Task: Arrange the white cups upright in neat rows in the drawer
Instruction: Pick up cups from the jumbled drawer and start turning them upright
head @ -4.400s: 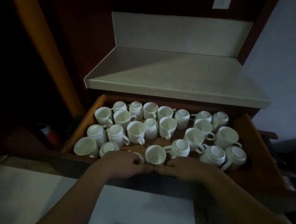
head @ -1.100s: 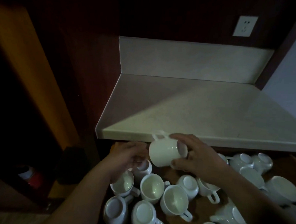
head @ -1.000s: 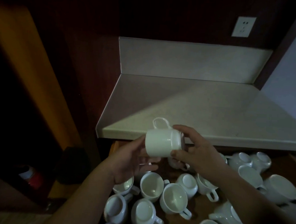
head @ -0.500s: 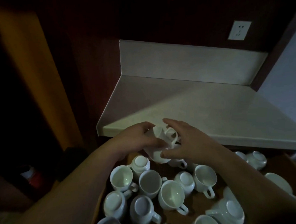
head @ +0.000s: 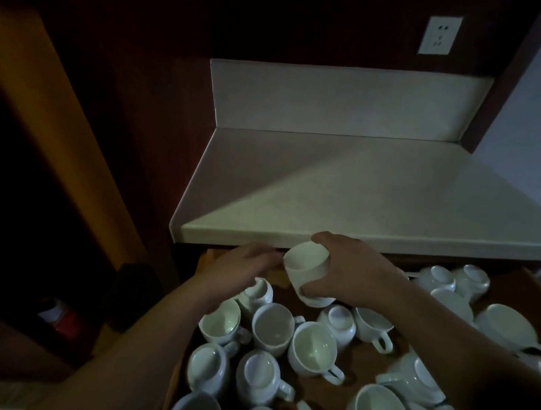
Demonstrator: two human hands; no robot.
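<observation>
My right hand [head: 347, 271] grips a white cup [head: 305, 264] mouth-up over the back left part of the open wooden drawer [head: 208, 255]. My left hand [head: 244, 266] reaches in beside it with its fingers stretched toward the cup's left side, just short of the rim; whether they touch it I cannot tell. Several white cups fill the drawer below, some mouth-up like one [head: 313, 345] in the middle, others upside down like one [head: 259, 372] at the lower left.
A pale countertop [head: 357, 190] overhangs the drawer's back, with a backsplash and a wall socket [head: 439, 35] above. Dark wood panelling rises on the left. A red and white object [head: 58, 317] sits low on the left.
The cup held on its side by both hands has been turned mouth-up and lowered toward the drawer's back left. My left hand has come off it.
</observation>
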